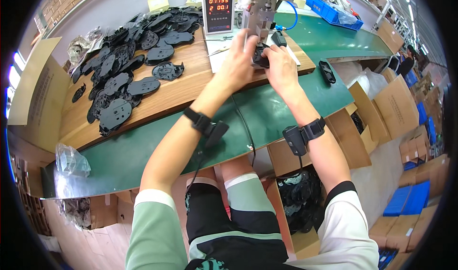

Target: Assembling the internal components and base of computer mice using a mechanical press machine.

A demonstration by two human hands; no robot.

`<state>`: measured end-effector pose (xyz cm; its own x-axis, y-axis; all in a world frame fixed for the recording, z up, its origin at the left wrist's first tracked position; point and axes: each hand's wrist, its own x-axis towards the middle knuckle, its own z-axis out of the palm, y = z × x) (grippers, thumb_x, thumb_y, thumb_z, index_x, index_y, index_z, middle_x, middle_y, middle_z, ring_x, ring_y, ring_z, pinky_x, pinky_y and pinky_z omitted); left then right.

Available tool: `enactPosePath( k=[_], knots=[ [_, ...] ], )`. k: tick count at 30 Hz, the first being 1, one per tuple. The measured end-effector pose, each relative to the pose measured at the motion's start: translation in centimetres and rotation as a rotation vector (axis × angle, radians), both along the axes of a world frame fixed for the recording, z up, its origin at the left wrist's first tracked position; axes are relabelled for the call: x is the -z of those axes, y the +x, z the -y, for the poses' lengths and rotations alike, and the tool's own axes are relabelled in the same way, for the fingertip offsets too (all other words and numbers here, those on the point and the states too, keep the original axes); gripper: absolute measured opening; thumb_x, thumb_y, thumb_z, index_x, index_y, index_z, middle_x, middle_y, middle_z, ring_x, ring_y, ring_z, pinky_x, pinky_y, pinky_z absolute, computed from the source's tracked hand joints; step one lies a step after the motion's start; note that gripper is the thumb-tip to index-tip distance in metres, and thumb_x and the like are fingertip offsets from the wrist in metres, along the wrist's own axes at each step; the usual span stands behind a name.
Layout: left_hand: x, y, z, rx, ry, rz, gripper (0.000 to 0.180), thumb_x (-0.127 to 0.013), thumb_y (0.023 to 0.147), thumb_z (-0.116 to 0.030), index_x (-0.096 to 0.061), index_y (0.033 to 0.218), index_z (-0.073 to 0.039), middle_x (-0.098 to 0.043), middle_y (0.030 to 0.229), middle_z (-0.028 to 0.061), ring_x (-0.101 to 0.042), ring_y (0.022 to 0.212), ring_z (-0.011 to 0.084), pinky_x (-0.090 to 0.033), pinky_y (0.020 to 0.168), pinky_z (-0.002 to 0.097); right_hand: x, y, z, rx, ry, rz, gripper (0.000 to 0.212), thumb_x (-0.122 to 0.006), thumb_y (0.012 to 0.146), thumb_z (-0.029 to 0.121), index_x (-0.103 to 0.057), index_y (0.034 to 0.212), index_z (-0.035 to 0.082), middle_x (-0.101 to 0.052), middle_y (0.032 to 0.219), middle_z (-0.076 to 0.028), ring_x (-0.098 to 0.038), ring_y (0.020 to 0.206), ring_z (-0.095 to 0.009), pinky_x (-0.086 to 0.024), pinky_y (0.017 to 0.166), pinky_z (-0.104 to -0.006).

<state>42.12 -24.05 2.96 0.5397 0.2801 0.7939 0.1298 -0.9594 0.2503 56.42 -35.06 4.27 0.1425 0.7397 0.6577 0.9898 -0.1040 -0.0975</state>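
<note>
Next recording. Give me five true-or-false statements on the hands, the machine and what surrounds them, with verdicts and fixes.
1. The left hand and right hand are both at the upright machine. True.
2. Nothing is strapped to the right forearm. False: a black strap is fastened around it.
3. The display with red digits stands left of the machine. True.
4. Nothing lies left of the display. False: a heap of black parts lies there.
5. Crumpled clear plastic lies on the green tabletop. True.
</note>
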Motion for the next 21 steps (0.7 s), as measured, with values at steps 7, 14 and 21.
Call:
enactPosePath(
  k=[7, 14, 21],
  knots=[
    [5.9, -12.0, -5.4, -0.850, -0.020, -0.423, 0.067, -0.068, 0.100, -0.033, -0.048, 0.150, 0.007, -0.048, 0.153, 0.0331, -0.045, 0.146, 0.0482, -0.039, 0.121, 0.0547, -0.6, -0.2, 0.2, -0.027, -0.029, -0.020, 0.027, -0.067, 0.077, -0.010, -0.073, 0.099, 0.003, -0.070, 0.102, -0.012, -0.065, 0.107, -0.036, -0.057, 0.093, -0.0469],
    [3.4, -13.4, -0.2, -0.295, -0.198, -0.472, 0.063, -0.078, 0.096, -0.041, -0.059, 0.139, 0.001, -0.055, 0.145, 0.0266, -0.055, 0.134, 0.0448, -0.050, 0.111, 0.0497, -0.4, 0.5, 0.7, -0.026, -0.015, -0.011, 0.030, -0.069, 0.075, -0.010, -0.074, 0.100, 0.005, -0.070, 0.103, -0.011, -0.064, 0.106, -0.035, -0.056, 0.093, -0.0464],
    [1.0, -14.0, 0.4, -0.139, -0.275, -0.470, 0.037, -0.075, 0.089, -0.006, -0.061, 0.124, 0.000, -0.065, 0.124, 0.0244, -0.062, 0.119, 0.0459, -0.052, 0.102, 0.0508, -0.3, 0.3, 0.5, -0.025, -0.020, -0.013, 0.031, -0.074, 0.072, -0.007, -0.074, 0.100, 0.005, -0.069, 0.101, -0.011, -0.064, 0.104, -0.036, -0.055, 0.091, -0.0468]
  ],
)
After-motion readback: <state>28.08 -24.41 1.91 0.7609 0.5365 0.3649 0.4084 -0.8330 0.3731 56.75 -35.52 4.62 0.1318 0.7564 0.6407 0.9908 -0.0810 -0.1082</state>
